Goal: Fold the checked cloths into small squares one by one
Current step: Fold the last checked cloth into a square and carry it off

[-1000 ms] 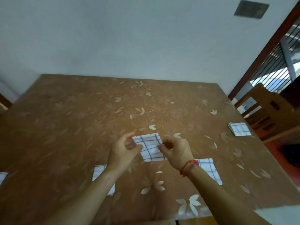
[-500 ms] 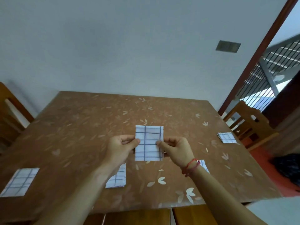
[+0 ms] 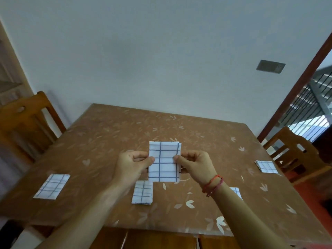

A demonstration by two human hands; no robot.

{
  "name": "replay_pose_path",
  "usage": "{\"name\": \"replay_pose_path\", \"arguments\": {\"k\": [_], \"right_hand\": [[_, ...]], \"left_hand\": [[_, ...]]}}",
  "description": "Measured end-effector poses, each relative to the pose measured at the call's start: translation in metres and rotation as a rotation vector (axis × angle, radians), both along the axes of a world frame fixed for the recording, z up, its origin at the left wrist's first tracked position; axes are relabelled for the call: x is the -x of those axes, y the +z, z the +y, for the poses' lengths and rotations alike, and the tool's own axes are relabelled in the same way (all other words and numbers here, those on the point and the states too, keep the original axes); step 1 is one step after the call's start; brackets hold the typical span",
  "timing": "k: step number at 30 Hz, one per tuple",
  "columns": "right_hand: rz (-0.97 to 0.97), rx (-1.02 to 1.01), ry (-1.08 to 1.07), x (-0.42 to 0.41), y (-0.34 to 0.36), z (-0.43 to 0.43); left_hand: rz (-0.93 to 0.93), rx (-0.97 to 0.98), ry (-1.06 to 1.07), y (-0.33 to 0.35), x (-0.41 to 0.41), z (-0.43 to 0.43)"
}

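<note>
Checked cloth (image 3: 163, 161), upright folded rectangle (blue-lined white)

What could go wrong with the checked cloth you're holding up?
The left hand and right hand pinch the held cloth only at its side edges, so it might slip and fall open. Its layers look slightly uneven at the top right corner, so the next fold could come out crooked.
</note>
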State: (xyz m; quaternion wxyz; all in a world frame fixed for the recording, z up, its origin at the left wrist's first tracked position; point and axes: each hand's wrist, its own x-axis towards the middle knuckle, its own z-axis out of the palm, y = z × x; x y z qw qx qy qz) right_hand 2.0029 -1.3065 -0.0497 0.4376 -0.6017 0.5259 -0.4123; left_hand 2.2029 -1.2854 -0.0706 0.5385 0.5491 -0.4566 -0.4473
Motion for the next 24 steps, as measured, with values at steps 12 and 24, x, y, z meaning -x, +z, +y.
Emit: {"name": "replay_pose_path", "arguments": {"k": [12, 24], "right_hand": [[-0.145, -0.080, 0.475, -0.123, 0.017, 0.016], [-0.138, -0.134, 0.990, -0.271, 0.011, 0.136]], "left_hand": [[-0.130, 0.022, 0.521, 0.026, -0.087, 0.112], [0.007, 0.030, 0.951, 0.033, -0.147, 0.304]]}}
